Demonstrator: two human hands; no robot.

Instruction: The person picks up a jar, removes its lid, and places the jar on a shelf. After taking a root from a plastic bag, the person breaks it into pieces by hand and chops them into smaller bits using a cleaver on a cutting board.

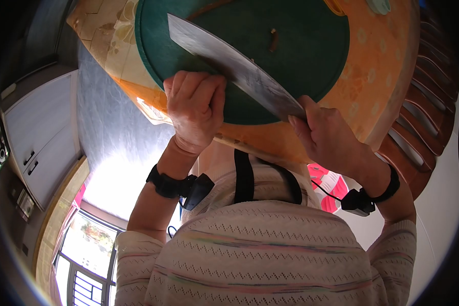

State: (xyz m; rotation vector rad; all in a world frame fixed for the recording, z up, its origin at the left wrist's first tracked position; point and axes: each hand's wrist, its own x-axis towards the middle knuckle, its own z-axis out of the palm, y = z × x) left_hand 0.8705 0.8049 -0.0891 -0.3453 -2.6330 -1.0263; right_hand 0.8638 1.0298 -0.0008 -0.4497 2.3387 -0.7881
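Note:
My right hand (331,132) grips the handle of a wide-bladed cleaver (245,74). The blade slants up and to the left across a dark green, rounded cutting board (311,61). My left hand (195,104) is curled into a fist at the board's near left edge, close beside the blade; whatever its fingers hold, if anything, is hidden. A small brown piece (274,41) lies on the board beyond the blade. Farther off, a thin brown strip (209,8) is partly covered by the cleaver's tip.
An orange patterned tablecloth (375,66) covers the table under the board. A yellow-orange looped object (335,6) and a pale green object (380,6) sit at the far right. Brown slatted chair parts (418,127) stand right of the table. A cabinet (41,132) is at left.

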